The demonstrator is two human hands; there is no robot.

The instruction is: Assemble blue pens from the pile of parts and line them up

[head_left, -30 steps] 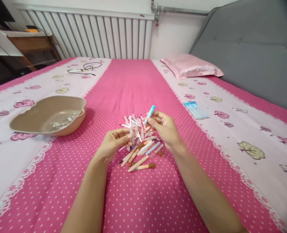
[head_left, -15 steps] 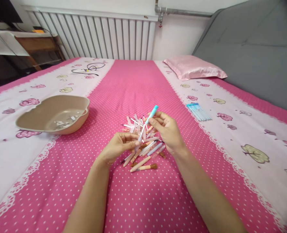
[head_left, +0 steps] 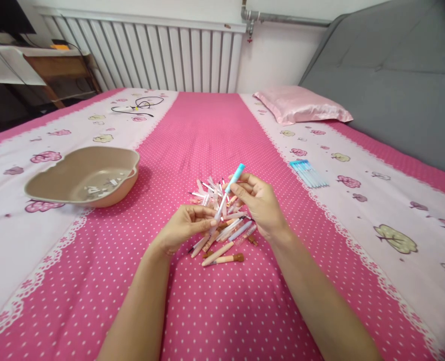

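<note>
Where two hands (head_left: 188, 225) (head_left: 258, 200) pinch, one pen (head_left: 225, 198), tilted

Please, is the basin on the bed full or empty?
Neither, but nearly empty: some small white pieces lie on the floor of the basin, and its inner wall shows bare above them.

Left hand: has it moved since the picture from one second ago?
Yes, slightly. Judged against the brown-ended pen lying nearest the person, the left hand has come rightward and toward the person.
</note>
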